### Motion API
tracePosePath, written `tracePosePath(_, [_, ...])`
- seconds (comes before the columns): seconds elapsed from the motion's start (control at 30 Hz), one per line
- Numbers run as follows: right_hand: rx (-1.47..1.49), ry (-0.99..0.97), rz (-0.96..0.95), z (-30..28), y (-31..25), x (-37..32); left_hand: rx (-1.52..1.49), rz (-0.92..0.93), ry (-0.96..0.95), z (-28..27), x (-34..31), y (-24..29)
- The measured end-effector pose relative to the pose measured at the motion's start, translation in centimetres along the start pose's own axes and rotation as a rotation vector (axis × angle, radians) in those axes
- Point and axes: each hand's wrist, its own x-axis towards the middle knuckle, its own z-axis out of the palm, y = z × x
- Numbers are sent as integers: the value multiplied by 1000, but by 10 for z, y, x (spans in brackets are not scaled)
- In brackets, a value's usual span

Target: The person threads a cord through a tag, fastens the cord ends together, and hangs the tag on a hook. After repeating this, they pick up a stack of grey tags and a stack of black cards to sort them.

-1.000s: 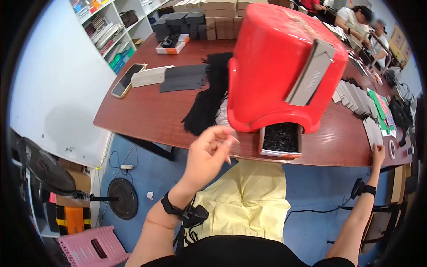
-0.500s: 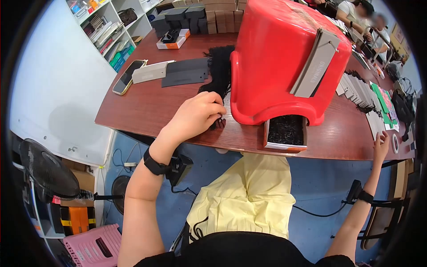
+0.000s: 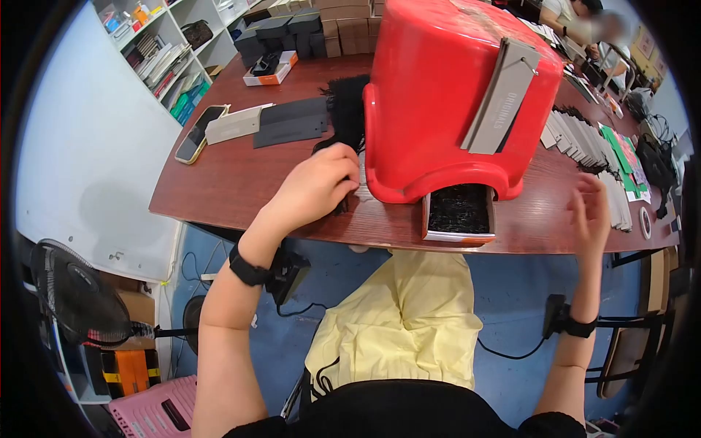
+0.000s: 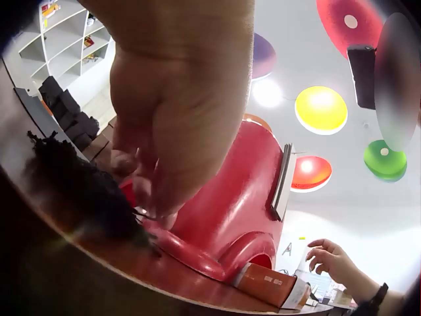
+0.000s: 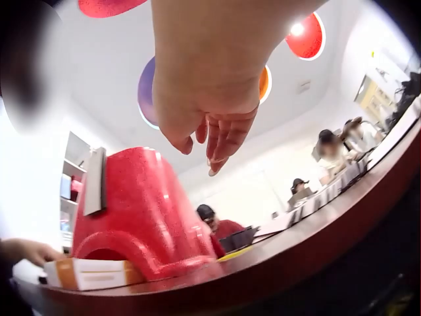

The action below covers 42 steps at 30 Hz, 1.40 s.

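My left hand (image 3: 318,182) is at the near end of a bundle of black strings (image 3: 349,109), thumb and fingers pinching at the strands; its fingertips partly hide what they hold. In the left wrist view the strings (image 4: 85,191) run up to those fingertips. To the right, my right hand (image 3: 590,212) is raised over the table's front edge, fingers loosely bent and holding nothing. Between the hands stands a red plastic stool (image 3: 438,95), with grey tags (image 3: 504,102) marked ORIGINALS hung on its side. A small box (image 3: 458,212) of black strands sits in the stool's arched opening.
Rows of grey tags with black strings (image 3: 584,142) lie at the right, beside a tape roll (image 3: 645,223). Left are a phone (image 3: 198,136), a light grey card (image 3: 234,125) and dark cards (image 3: 292,123). Dark boxes (image 3: 285,33) stand behind. Other people sit at the far right.
My left hand has gone from above the table edge to the black strings and stayed there. My right hand has left the grey tags, rising and moving left toward the stool.
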Motion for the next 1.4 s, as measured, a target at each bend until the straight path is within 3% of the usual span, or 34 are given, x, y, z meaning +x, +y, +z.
tracePosePath(0.07, [4, -114, -113, 26, -37, -14, -258, -147, 201, -7, -2, 17])
tracePosePath(0.1, [-54, -213, -165, 35, -56, -18, -265, -135, 195, -4, -2, 26])
tracePosePath(0.17, [-90, -419, -220, 56, -72, -18, -984, -347, 326, 7, -1, 50])
tracePosePath(0.23, [-168, -403, -408, 78, -67, -12, -1223, -344, 267, 14, -1, 74])
tracePosePath(0.33, [-355, -524, -390, 93, -65, -8, -1351, -325, 290, 33, 6, 101])
tracePosePath(0.4, [-329, -592, -347, 95, -64, -3, -1401, -263, 326, 45, 14, 112])
tracePosePath(0.47, [-301, -683, -291, 98, -64, -2, -1410, -241, 391, 52, 24, 122])
tracePosePath(0.57, [-243, -533, -231, 100, -64, -8, -1404, -205, 514, 59, 37, 128])
tracePosePath(0.77, [-66, -410, -292, 94, -58, -5, -1046, -169, 685, 71, 48, 117])
tracePosePath(0.83, [148, -431, 114, 89, -70, -5, -934, -154, 737, 71, 46, 117])
tracePosePath(0.87, [204, -379, 86, 92, -64, -6, -935, -151, 758, 70, 45, 118])
tracePosePath(0.9, [315, -368, 207, 93, -62, -7, -915, -127, 784, 71, 45, 118])
tracePosePath(1.0, [403, -347, 320, 87, -69, -4, -802, -156, 812, 70, 40, 123])
tracePosePath(1.07, [700, -242, 494, 86, -71, -4, -725, -144, 822, 69, 39, 129])
tracePosePath(1.1, [696, -239, 499, 88, -71, -6, -638, -134, 836, 69, 39, 130])
tracePosePath(1.17, [1017, -101, 562, 94, -68, -11, -586, -109, 880, 75, 41, 132])
tracePosePath(1.4, [1195, 12, 626, 106, -71, -25, -378, -50, 910, 80, 45, 130])
